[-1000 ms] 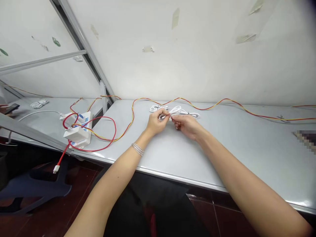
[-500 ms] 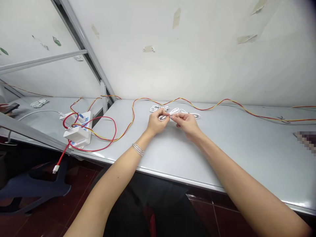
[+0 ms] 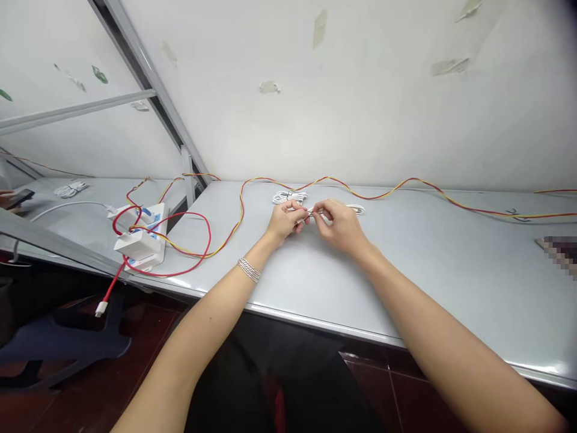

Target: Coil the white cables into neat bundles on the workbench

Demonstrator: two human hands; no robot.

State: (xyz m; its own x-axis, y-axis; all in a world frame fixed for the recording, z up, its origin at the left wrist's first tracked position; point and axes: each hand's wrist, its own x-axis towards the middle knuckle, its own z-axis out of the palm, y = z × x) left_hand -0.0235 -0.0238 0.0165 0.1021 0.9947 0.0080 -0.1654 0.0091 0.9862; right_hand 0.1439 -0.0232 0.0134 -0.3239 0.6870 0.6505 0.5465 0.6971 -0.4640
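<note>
My left hand (image 3: pixel 285 222) is closed on a bundled white cable (image 3: pixel 310 212), most of it hidden behind the fingers. My right hand (image 3: pixel 341 227) pinches at the same spot, its fingertips almost touching those of the left; a thin dark strand seems to run between them, too small to make out clearly. Just behind the left hand lies a coiled white cable (image 3: pixel 283 196) with a dark tie round its middle. Another white cable coil (image 3: pixel 358 209) pokes out from behind the right hand.
Red-and-yellow twisted wire (image 3: pixel 396 187) runs along the wall. At left, a power strip (image 3: pixel 155 255) holds white adapters (image 3: pixel 137 245) and looped red cable. Dark ties (image 3: pixel 518 218) lie at right, near a pixelated object (image 3: pixel 559 252). Beyond the metal frame, a person's hand holds a phone (image 3: pixel 20 198).
My right hand has turned, its fingers more curled and its knuckles raised. Left-hand fingers have shifted below the cable, and the white loops between the hands are now mostly covered.
</note>
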